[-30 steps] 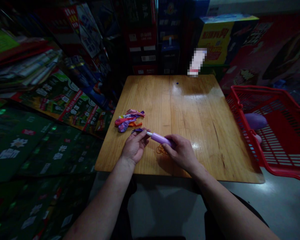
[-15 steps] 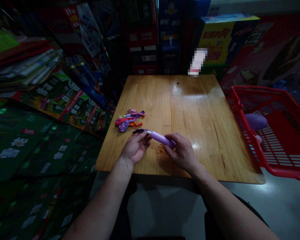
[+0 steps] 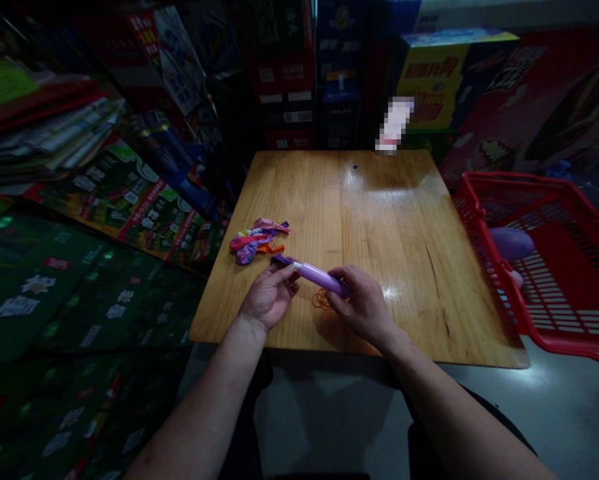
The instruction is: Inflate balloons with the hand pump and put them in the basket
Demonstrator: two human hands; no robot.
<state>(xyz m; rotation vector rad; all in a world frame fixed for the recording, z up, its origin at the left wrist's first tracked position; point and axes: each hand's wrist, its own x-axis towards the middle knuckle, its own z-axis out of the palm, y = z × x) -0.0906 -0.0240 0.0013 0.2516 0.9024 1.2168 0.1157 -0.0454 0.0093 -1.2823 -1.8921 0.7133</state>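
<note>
My right hand (image 3: 360, 300) is wrapped round a light purple balloon pump (image 3: 320, 275) over the near part of the table. Its white nozzle points left, toward my left hand (image 3: 272, 297). Between the thumb and fingers of that hand I pinch a dark purple, limp balloon (image 3: 281, 260), its neck at the nozzle tip; my fingers hide whether it is fitted over the tip. Just beyond my left hand lies a small pile of uninflated balloons (image 3: 252, 244) in pink, red, purple and orange. Several orange rubber bands (image 3: 321, 299) lie on the wood under the pump.
The wooden table (image 3: 379, 233) has a small dark dot near its far edge. At its right stands a red plastic basket (image 3: 569, 267) with an inflated purple balloon (image 3: 512, 243) inside. Stacked green cartons (image 3: 104, 287) line the left, and boxes (image 3: 289, 73) rise behind.
The limp balloon in my left hand has shifted, and more of it now shows raised above my fingertips. The pump and my right hand have stayed nearly in place.
</note>
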